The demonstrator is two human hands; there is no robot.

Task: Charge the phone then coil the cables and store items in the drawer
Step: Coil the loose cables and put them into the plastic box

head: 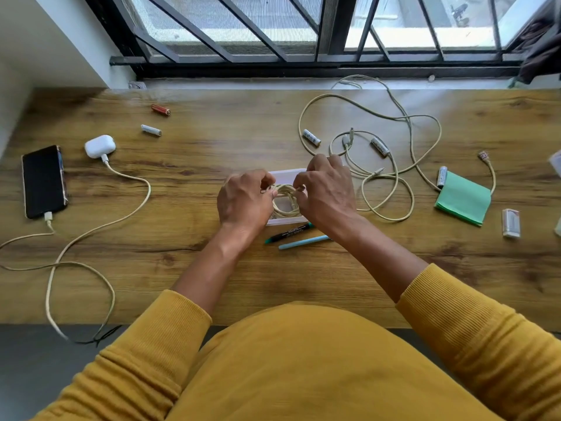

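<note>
Pinching braided cream cable coil (pixel 283 197): left hand (pixel 243 199), right hand (pixel 326 189) fingers curled, above white rectangular tray (pixel 287 220).

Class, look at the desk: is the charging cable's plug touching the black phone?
Touching. The head view shows the cable's plug seated in the near end of the phone, no gap between them.

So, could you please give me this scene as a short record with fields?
hands: left hand and right hand both hold the coiled cable over a small white box
phone: cable plugged in, left on desk
earbud case: cable attached
loose cables: right of box
pens: beside box
</note>
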